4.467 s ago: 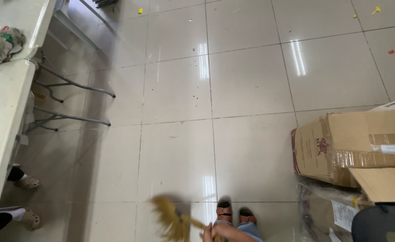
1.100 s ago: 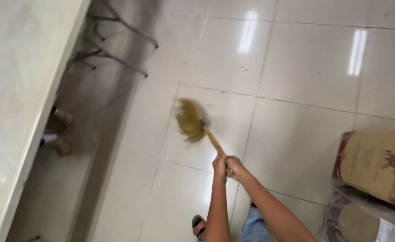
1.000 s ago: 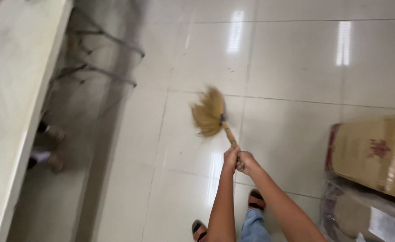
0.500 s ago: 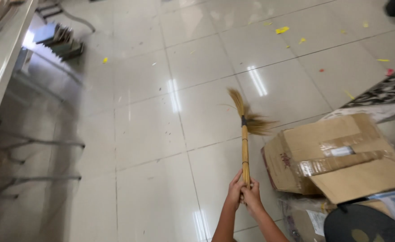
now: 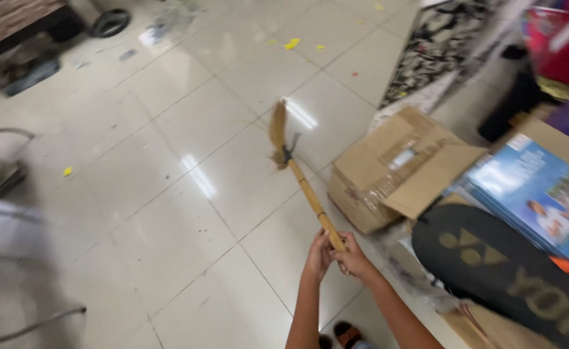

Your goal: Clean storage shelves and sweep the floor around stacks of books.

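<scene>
Broom — short, w/ a bamboo-coloured handle and straw head — points up and away from the person over the pale tiled floor, its straw head up near the centre of the head view. Left hand and right hand both wrap tight round the handle's lower end, fingers closed, hands touching each other. Just right of the broom sits a cardboard box w/ open flaps; next to it a blue printed board and a black racket bag. Yellow paper scraps lie far up the floor. Sandalled feet show at bottom edge — partly cut off.
</scene>
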